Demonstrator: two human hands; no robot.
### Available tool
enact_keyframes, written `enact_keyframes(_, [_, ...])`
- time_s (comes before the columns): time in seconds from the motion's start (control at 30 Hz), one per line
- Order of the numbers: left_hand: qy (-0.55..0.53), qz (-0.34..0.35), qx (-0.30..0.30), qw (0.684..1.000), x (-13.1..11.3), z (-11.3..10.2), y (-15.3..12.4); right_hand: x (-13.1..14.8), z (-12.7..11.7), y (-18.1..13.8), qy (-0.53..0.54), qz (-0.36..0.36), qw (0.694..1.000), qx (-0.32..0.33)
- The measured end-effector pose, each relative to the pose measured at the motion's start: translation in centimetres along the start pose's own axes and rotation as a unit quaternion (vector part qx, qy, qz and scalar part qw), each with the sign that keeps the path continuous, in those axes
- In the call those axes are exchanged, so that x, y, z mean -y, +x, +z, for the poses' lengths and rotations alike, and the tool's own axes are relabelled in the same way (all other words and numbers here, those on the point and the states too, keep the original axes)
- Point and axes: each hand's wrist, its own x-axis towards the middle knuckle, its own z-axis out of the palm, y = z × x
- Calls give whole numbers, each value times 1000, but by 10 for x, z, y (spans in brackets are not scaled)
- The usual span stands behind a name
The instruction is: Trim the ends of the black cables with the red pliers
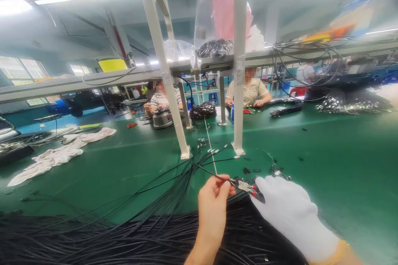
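My bare left hand (215, 198) pinches a black cable (207, 170) near its end. In a white glove, my right hand (284, 205) is wrapped round cutting pliers with red and black handles (247, 187). The pliers' jaws meet the cable tip just right of my left fingers; whether they are closed on it I cannot tell. Several loose black cables (174, 182) fan out over the green table, some with small metal ends. A thick mass of black cables (102, 238) lies along the near edge, under my hands.
White shelf posts (239, 112) stand on the green table (342, 161) ahead. Small black scraps (246, 170) lie beyond my hands. A white cloth (62, 153) is at left, cable bundles (354, 99) at right. Two people (247, 91) sit across the table.
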Motion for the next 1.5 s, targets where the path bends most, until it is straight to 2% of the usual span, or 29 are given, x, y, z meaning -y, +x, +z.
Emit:
enact_keyframes(0.13, [12,23,-27,999,6,3,-4,5,-6,0,20,28,997,76])
enact_keyframes(0.23, [10,45,-41,998,10,5,-5,10,-4,-2,34,29,995,86])
enact_keyframes(0.33, [-29,25,-24,999,8,3,-1,11,0,-5,27,19,998,54])
enact_keyframes(0.47, [-142,-69,23,987,-2,-11,9,4,0,-6,13,-9,999,-31])
enact_keyframes(0.57, [-170,-140,91,971,-8,-25,16,-2,-3,-4,18,-7,997,-72])
enact_keyframes(0.67, [-163,-185,158,956,-11,-33,18,-5,-4,-3,34,-15,996,-85])
enact_keyframes(0.77, [-150,-203,193,948,-12,-34,17,-5,-2,-3,51,-37,994,-87])
enact_keyframes(1.07, [-65,-204,228,950,-16,-34,14,-3,0,-6,79,-94,987,-102])
enact_keyframes(1.23, [-14,-200,245,949,-19,-36,14,-7,3,-7,65,-100,990,-70])
enact_keyframes(1.5, [15,-194,233,953,-23,-35,12,-6,-1,-7,18,-91,996,-15])
